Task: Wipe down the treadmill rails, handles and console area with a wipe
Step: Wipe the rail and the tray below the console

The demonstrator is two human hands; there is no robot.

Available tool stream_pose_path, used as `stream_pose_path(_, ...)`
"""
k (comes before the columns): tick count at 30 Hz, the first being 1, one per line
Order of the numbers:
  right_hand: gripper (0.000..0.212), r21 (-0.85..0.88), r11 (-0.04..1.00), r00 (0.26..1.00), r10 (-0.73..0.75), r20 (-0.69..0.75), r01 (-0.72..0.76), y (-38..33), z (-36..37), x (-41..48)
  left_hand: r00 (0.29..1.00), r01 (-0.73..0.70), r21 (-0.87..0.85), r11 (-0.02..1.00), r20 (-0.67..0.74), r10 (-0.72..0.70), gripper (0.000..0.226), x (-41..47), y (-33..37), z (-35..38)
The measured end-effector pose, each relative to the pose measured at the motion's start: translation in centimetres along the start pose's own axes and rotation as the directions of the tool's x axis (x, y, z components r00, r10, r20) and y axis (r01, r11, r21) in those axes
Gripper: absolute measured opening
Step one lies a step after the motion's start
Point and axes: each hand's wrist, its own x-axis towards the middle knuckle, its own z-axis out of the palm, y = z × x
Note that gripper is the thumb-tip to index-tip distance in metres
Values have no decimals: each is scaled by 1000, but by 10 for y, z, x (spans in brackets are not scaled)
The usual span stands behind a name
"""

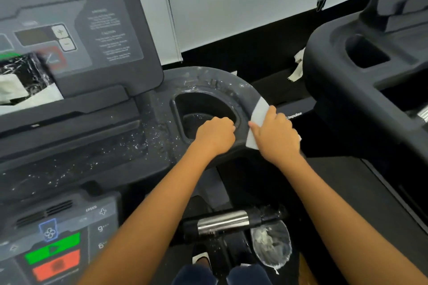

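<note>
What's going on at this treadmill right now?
A person is cleaning the treadmill console. The right hand holds a white wipe against the curved rim beside the cup holder. The left hand is curled at the cup holder's near edge; whether it grips the edge is unclear. White specks dot the tray to the left, so that part looks not yet wiped.
</note>
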Motion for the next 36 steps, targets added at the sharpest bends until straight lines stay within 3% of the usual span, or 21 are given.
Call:
stream_pose_path(2,72,-63,997,999,43,-22,-45,-2,4,-3,999,-29,-97,995,37,32,32,1,-9,2)
stream_pose_path(5,69,26,995,995,100,-23,-100,-32,5,28,986,-42,-268,963,143,83,39,4,-22,-3)
stream_pose_path(9,68,124,987,994,103,28,-106,-73,2,81,940,-44,-321,946,309,148,45,14,-23,-19)
stream_pose_path(14,65,111,993,998,51,-29,-48,-59,5,65,935,15,-324,946,341,102,48,27,-26,-21)
stream_pose_path(17,73,34,998,998,51,-33,-50,-34,10,38,965,29,-324,946,255,58,47,26,-29,-22)
stream_pose_path(20,73,32,998,998,53,29,-54,-34,7,42,998,58,-323,945,-19,-67,40,16,-39,-31)
stream_pose_path(23,73,132,991,991,-1,132,-16,-58,1,85,944,82,-218,973,-296,-146,33,1,-52,-30)
stream_pose_path(27,79,173,977,940,-175,294,128,-95,-5,136,930,250,-73,966,-259,-260,59,-8,-63,-12)
stream_pose_path(29,75,181,966,937,-230,264,186,-94,-4,134,912,287,-131,949,-264,-313,70,-2,-63,-8)
stream_pose_path(32,72,107,960,958,-269,102,258,-64,2,105,902,292,-162,943,-282,-328,75,14,-66,-12)
stream_pose_path(36,77,99,979,975,-192,114,181,-57,4,98,908,310,-207,928,-225,-354,66,29,-76,-19)
